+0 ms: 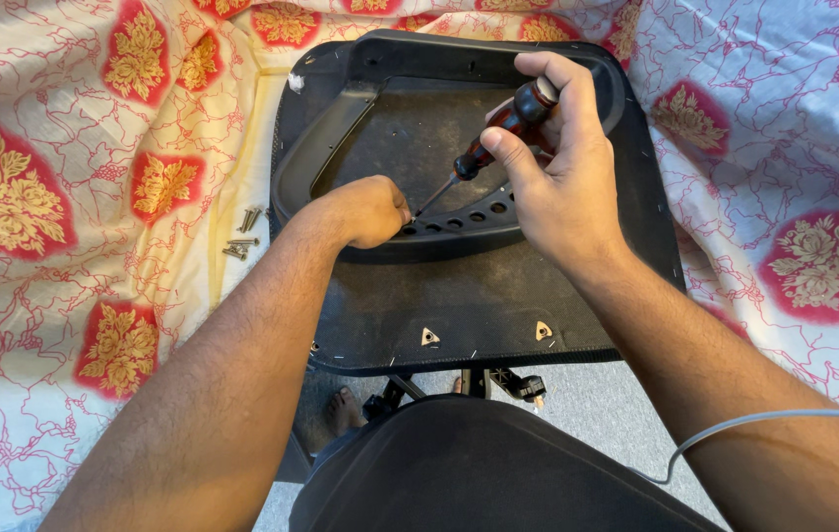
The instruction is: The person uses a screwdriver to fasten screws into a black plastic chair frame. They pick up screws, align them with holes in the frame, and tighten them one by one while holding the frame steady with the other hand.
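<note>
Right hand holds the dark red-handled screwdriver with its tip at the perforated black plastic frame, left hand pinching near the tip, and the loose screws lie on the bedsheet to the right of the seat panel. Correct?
Not quite. The head view shows the loose screws lying left of the seat panel, not right. The rest holds: the right hand holds the screwdriver, and the left hand pinches near its tip at the plastic frame.

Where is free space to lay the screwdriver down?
Free: the cloth right of the seat, and the cloth left of the screws. Crowded: the plastic frame, where both hands meet at the screwdriver.
</note>
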